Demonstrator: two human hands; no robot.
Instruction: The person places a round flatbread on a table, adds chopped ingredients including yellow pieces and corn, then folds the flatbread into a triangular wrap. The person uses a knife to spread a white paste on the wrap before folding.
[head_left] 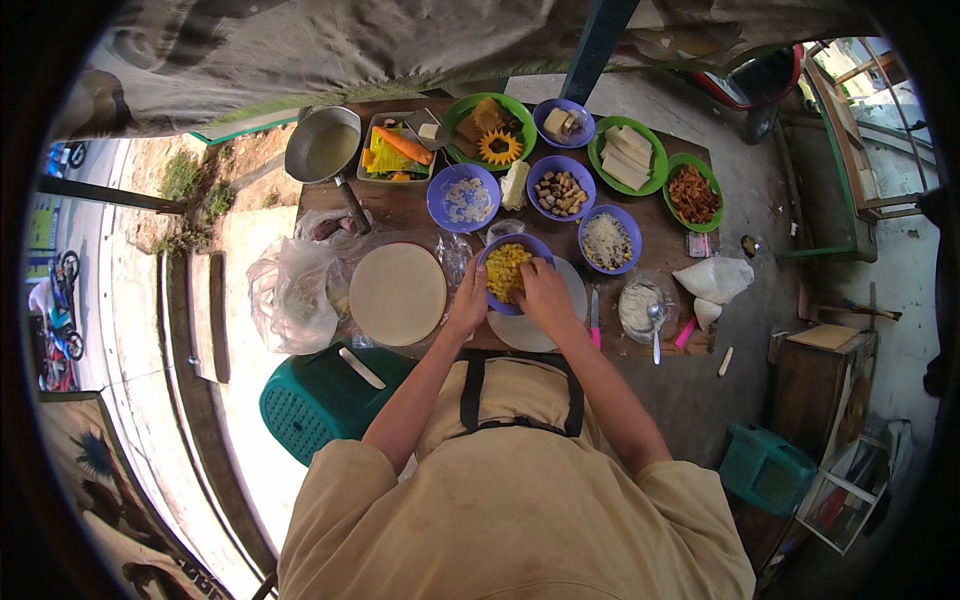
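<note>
A purple bowl of chopped yellow food is close in front of me, over a pale round disc. My left hand is closed on the bowl's left side. From the right, my right hand reaches over the rim with its fingers curled into the yellow pieces; the fingertips are partly hidden. To the left lies a larger beige round board. A knife with a pink handle rests right of the disc.
Behind stand purple bowls of browned cubes, white gratings and white bits. Green plates hold pale slabs and brown shreds. A saucepan and plastic bag sit left; a flour bowl with spoon sits right.
</note>
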